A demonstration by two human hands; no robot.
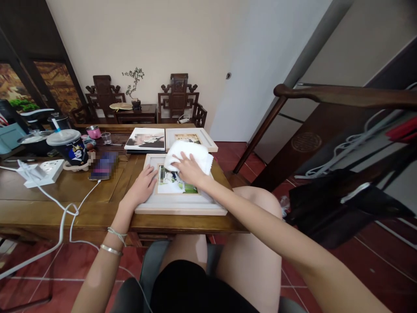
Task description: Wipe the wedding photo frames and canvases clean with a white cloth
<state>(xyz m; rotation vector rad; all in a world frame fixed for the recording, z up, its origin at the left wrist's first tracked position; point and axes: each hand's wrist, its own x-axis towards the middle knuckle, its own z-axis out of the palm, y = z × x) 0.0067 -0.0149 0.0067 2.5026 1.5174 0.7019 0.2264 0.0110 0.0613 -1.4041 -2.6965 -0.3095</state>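
A light wooden picture frame lies flat near the table's front edge, with a green and white photo inside its pale border. Across its left rail rests my left hand, fingers stretched over the border. My right hand presses a folded white cloth onto the upper part of the frame, fingers bent into the fabric. The cloth hides the photo's top right and part of the frame behind. That second frame lies just beyond, beside a white-edged picture panel.
On the left of the table are a lidded drink cup, a phone on a charging cable and a power strip. White cables hang over the front edge. A wooden chair stands at right.
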